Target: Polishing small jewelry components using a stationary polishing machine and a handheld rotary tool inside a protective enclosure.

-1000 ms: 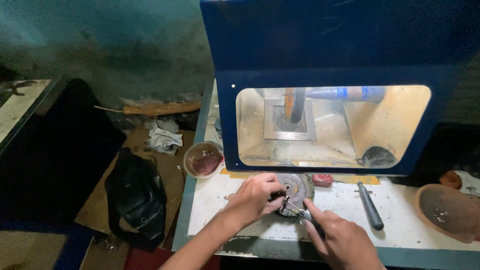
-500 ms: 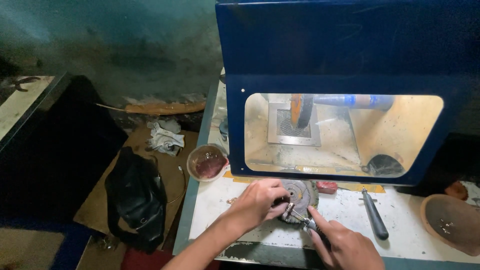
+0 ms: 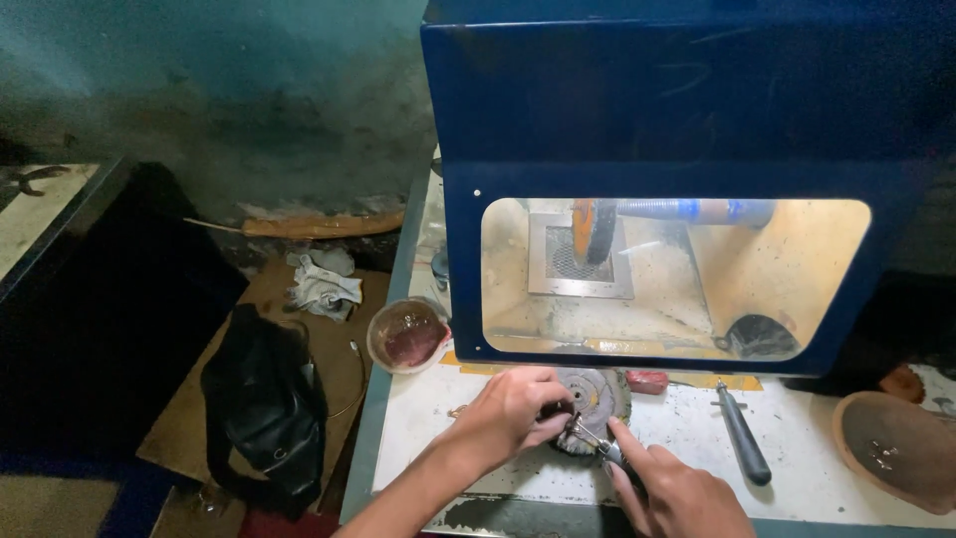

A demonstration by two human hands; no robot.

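At bottom centre, the left hand (image 3: pixel 508 413) grips the round buffing wheel (image 3: pixel 590 396); the right hand (image 3: pixel 677 493) pinches a small metal tool (image 3: pixel 594 440) against it.

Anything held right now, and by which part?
Right hand pinches a small metal tool at its near end, tip on the grey disc. Left hand grips the disc's near-left edge, fingertips by the centre.

Under my left hand (image 3: pixel 508 413) the grey cloth buffing wheel (image 3: pixel 593 394) looks fuzzy and matt; the small tool (image 3: pixel 596 443) in my right hand (image 3: pixel 677 493) is shiny metal. The hood (image 3: pixel 687 110) is smooth blue painted metal, the table (image 3: pixel 797 453) scuffed white, the bowl (image 3: pixel 406 334) cloudy plastic
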